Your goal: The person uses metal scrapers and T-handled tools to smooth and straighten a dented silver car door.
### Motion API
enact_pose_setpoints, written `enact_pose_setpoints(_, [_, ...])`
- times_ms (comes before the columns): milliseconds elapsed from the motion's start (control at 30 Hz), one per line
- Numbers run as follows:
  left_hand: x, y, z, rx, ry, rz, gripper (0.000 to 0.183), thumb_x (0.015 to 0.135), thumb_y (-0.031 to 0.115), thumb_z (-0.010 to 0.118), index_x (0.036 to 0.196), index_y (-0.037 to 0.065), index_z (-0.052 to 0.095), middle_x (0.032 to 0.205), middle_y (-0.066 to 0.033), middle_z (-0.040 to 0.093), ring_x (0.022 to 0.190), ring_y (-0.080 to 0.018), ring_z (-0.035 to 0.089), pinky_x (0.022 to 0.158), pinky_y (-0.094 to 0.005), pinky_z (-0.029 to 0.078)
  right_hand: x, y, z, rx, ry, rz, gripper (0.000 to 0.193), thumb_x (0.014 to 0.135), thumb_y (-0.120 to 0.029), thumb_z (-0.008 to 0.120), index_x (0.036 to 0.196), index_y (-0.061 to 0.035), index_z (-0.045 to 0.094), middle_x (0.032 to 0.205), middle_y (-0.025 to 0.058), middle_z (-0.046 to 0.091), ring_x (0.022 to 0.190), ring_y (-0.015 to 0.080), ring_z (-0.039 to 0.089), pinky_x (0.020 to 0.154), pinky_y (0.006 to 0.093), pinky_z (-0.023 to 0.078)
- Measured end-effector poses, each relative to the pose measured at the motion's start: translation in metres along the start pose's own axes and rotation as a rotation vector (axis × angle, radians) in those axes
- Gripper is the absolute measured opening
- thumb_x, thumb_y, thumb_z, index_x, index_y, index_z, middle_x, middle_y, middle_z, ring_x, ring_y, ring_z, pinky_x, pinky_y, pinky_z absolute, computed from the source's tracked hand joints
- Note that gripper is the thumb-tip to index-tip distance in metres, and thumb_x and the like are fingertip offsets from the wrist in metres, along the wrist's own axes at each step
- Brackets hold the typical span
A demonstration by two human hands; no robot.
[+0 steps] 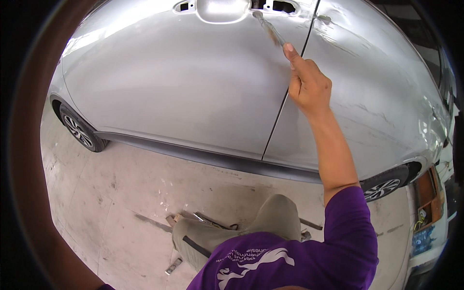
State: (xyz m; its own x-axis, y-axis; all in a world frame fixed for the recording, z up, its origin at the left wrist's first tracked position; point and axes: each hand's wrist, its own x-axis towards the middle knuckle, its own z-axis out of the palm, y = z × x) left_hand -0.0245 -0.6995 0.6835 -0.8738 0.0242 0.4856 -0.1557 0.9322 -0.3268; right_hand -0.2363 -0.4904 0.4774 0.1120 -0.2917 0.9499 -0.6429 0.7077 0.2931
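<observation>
My right hand [311, 87] is closed around the lower end of a slim grey tool with brown patches [270, 31], thumb along it. The tool points up and left, and its far tip is at the edge of the door-handle recess [224, 12] of a silver car door [193, 87]. I cannot tell whether the tip presses on the metal. My left arm [29, 159] runs up the left rim of the picture, dark and blurred, and the left hand is out of view.
Beside the recess is a dark opening [284, 7]. A seam parts this door from a dented, scuffed panel [377, 87] on the right. Hand tools [208, 220] lie by my bent leg on the concrete floor [130, 193]. A cluttered shelf [427, 193] stands at the right.
</observation>
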Motion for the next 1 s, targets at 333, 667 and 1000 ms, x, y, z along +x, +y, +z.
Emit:
enact_pose_setpoints(333, [0.004,0.001,0.026,-0.037,0.192,0.011,0.031,0.092,0.025,0.058,0.105,0.002,0.073,0.103,-0.0187,0.071,0.094,-0.0364,0.066,0.084,-0.0419,0.051,0.002,-0.003,0.003,-0.048,-0.059,-0.012,0.070,0.074,0.005,0.060,0.133,-0.0314,0.062,0.060,-0.0003,0.043,0.048,0.0148,0.041,0.042,0.0292,0.037])
enact_pose_setpoints(667, [-0.007,-0.006,0.122,-0.266,0.484,-0.034,0.028,0.096,0.027,0.057,0.095,0.004,0.072,0.071,-0.0196,0.066,0.072,-0.0379,0.066,0.068,-0.0454,0.052,-0.019,-0.006,-0.025,0.135,-0.041,0.125,0.065,0.080,0.003,0.061,0.135,-0.0331,0.060,0.061,-0.0001,0.048,0.051,0.0155,0.047,0.046,0.0308,0.041])
enact_pose_setpoints(1000, [-0.028,0.002,0.192,-0.274,0.772,-0.105,0.017,0.095,0.025,0.061,0.102,0.011,0.069,0.077,-0.0098,0.066,0.063,-0.0308,0.064,0.058,-0.0405,0.050,-0.047,-0.007,-0.052,0.229,-0.041,0.194,0.054,0.085,0.007,0.061,0.132,-0.0198,0.063,0.064,0.0035,0.052,0.055,0.0136,0.049,0.051,0.0266,0.043])
